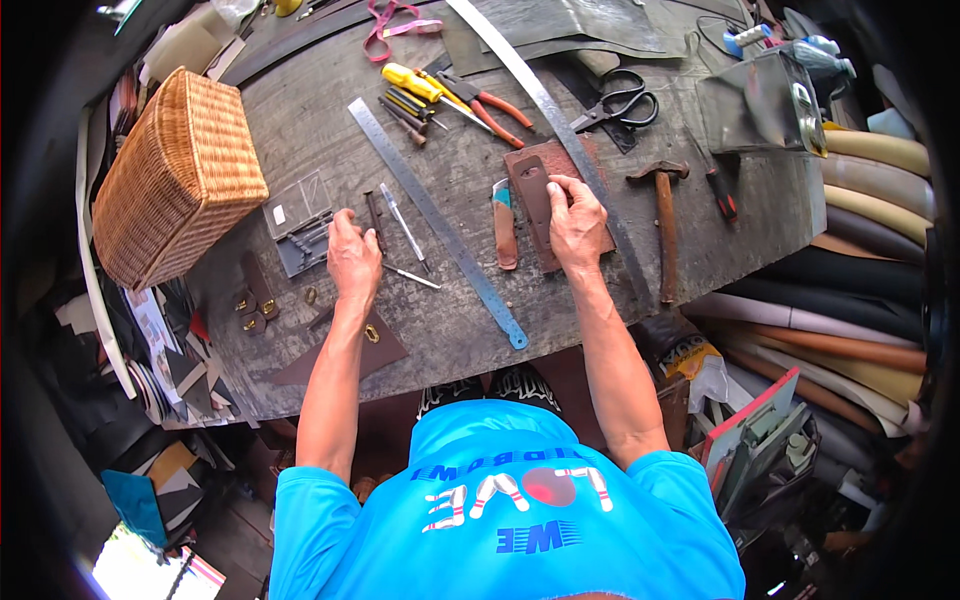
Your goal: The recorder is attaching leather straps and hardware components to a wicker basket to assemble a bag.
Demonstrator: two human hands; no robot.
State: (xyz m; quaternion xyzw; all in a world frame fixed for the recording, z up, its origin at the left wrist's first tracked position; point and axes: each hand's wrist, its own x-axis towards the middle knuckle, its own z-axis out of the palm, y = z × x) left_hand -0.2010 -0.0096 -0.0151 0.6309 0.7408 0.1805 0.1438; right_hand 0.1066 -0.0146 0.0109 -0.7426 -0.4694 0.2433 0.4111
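Observation:
My right hand [577,228] pinches the edge of a dark brown leather strip [533,200] with an oval hole near its far end. Under the strip lies a reddish-brown slab [583,160]. My left hand [354,257] is low over the table with its fingers bent together; what is in them, if anything, I cannot make out. Beside it sit a clear plastic case [298,237] with dark bits inside, a dark metal rod [374,214], a pen [402,222] and a thin silver tool [412,277]. A teal-and-brown handled piece [504,225] lies left of the strip.
A steel ruler [440,225] and a long curved metal strip [545,95] cross the table. Pliers [490,103], yellow screwdrivers [412,82], scissors [622,103], a hammer [665,225] and a metal can [757,105] lie around. A wicker basket [180,180] stands left; leather rolls [860,260] fill the right.

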